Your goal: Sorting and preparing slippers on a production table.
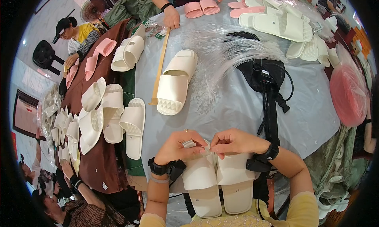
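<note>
- Your left hand sits at about 6 o'clock, fingers curled and pinching a small clear plastic piece between thumb and fingertips.
- Your right hand is just beside it, thumb and forefinger pinched on the same spot, so the two hands meet over the strap tops.
- Under both hands lies the pair of white slippers, side by side and touching, toes pointing toward you (the soles run down to the lower edge).
- Each of your wrists carries a black band, with a black clip on the right one.
- At 12 o'clock from your hands, well apart, a second cream slipper pair lies on the grey table cover, beside a long wooden stick.
- A spray of clear plastic strands fans out just right of that pair, next to a black pouch with straps.
- At 9 o'clock, loose white slippers lie on a brown cloth.
- At 1 o'clock, more white slippers are heaped at the far rim.
- Another person's hand rests at 11 o'clock near pink slippers.
</note>
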`<state>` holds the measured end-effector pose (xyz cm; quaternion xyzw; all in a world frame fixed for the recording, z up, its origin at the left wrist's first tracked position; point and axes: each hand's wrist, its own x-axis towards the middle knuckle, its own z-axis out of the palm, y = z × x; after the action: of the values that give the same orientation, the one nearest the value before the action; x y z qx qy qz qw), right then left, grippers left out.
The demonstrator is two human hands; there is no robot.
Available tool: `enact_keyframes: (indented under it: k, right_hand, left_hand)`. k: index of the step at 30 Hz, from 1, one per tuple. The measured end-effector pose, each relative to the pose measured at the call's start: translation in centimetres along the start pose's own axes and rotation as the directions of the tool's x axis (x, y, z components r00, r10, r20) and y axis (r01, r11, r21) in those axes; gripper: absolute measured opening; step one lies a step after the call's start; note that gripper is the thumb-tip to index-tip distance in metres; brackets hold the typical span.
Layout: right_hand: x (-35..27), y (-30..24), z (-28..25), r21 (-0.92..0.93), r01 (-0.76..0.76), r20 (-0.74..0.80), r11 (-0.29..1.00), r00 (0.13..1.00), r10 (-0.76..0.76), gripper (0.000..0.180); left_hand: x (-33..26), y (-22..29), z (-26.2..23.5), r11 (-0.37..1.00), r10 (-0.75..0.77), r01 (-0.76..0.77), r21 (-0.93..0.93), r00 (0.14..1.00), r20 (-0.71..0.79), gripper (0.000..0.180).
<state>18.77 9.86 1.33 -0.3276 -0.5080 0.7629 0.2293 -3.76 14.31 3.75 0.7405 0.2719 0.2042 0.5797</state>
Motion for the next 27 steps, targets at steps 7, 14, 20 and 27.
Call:
enact_keyframes:
  k: [7,14,20,27]
  right_hand:
    - [0.0,-0.45,-0.15,-0.018,-0.004,-0.031,1.0,1.0,0.004,0.02]
    - [-0.17,-1.01,-0.31,-0.193,-0.02,-0.057,0.981,0.998,0.009,0.023]
    - [0.03,-0.28,-0.25,-0.031,-0.008,-0.013,0.999,1.0,0.008,0.022]
    - [0.03,-0.25,-0.35,-0.124,-0.033,0.072,0.992,0.997,0.042,0.029]
  left_hand:
    - [-0.35,0.31,-0.42,0.999,-0.044,0.044,-0.005,0.999,-0.012,0.017]
    - [-0.58,0.11,-0.83,0.995,-0.074,0.072,-0.065,0.997,-0.025,0.019]
    - [-0.33,-0.31,-0.8,1.0,0.016,-0.015,0.011,1.0,-0.01,0.016]
    - [-0.35,0.2,-0.75,0.998,-0.054,0.054,-0.02,0.999,0.006,0.017]
